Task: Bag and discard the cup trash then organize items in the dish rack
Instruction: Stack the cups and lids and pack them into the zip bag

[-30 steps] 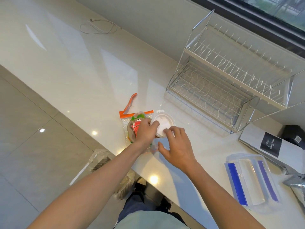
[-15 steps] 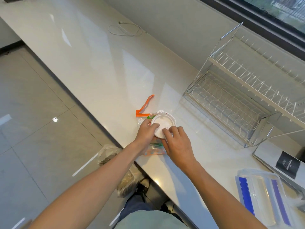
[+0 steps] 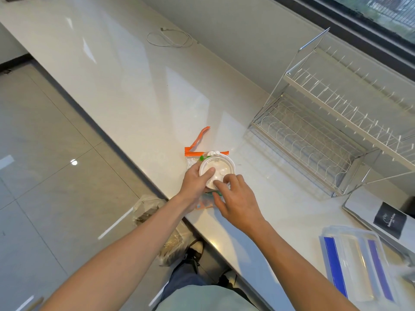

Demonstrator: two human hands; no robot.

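My left hand (image 3: 195,182) curls around the near-left side of the round white plastic cup lid (image 3: 217,169), thumb pressed flat on its top, so that hand is closed on the lid; my right hand (image 3: 238,202) comes in from the near-right with its fingertips (image 3: 228,178) touching the lid's near edge, fingers bent but loose, not wrapped around anything. The lid sits on top of the clear zip bag with an orange seal strip (image 3: 195,160), which lies on the glossy white stone counter (image 3: 134,90) close to its front edge; one end of the orange strip stands up and away from the bag; green and red scraps show through the plastic, and whatever print they carry is too small to read. To the right, well apart from the bag, stands the two-tier white wire dish rack (image 3: 332,131), its shelves bare wire. At the far right lies a white flat box with a black label (image 3: 390,217); the pale writing on that label is blurred and I cannot make it out. Nearer me sits the clear plastic container with two blue side clips (image 3: 359,263). A coiled white cable (image 3: 170,38) rests far back on the counter. Below the counter edge a translucent bag of brownish contents (image 3: 157,223) sits on the grey tiled floor (image 3: 45,176).
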